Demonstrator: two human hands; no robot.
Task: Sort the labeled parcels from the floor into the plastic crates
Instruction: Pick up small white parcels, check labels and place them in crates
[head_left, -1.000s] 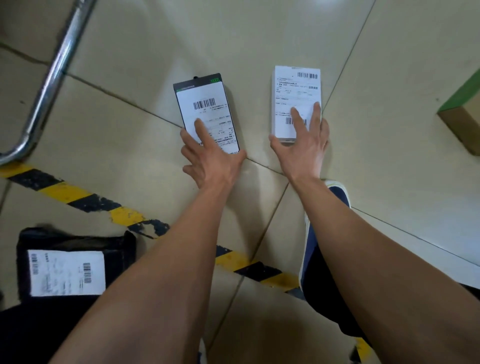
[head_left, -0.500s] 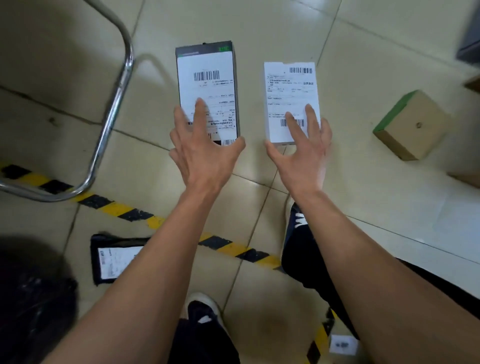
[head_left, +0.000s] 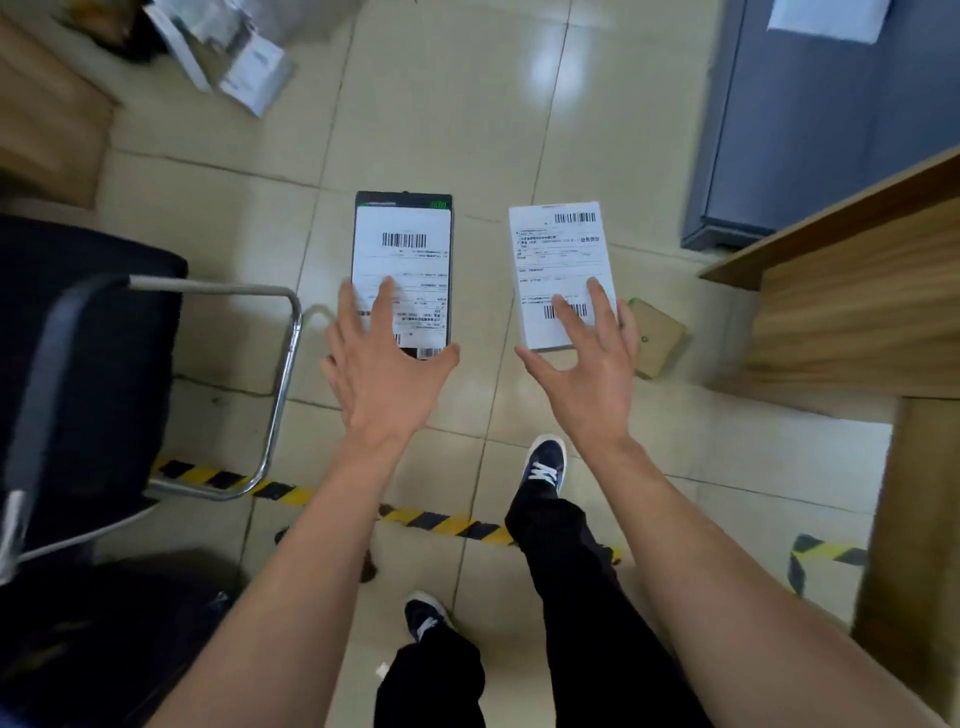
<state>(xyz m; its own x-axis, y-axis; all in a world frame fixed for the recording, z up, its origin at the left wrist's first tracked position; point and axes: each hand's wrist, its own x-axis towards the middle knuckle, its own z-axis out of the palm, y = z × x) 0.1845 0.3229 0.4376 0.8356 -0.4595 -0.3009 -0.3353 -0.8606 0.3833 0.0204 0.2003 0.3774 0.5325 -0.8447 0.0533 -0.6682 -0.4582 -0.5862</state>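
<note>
My left hand (head_left: 382, 379) grips the near end of a black parcel (head_left: 402, 244) with a white barcode label, fingers on top and thumb at its edge. My right hand (head_left: 587, 374) holds a white labeled parcel (head_left: 558, 254) the same way. Both parcels are lifted well above the tiled floor, side by side in front of me. No plastic crate is in view.
A black chair with a chrome frame (head_left: 280, 364) stands at the left. At the right are a wooden table (head_left: 857, 291) and a grey cabinet (head_left: 810, 119). A small cardboard box (head_left: 657, 338) lies on the floor. Yellow-black tape (head_left: 441, 522) crosses the tiles; loose packages (head_left: 234, 52) lie top left.
Both parcels have come up off the floor in my hands. The view has risen and the floor has dropped away; the chair, table and cabinet have come into view.
</note>
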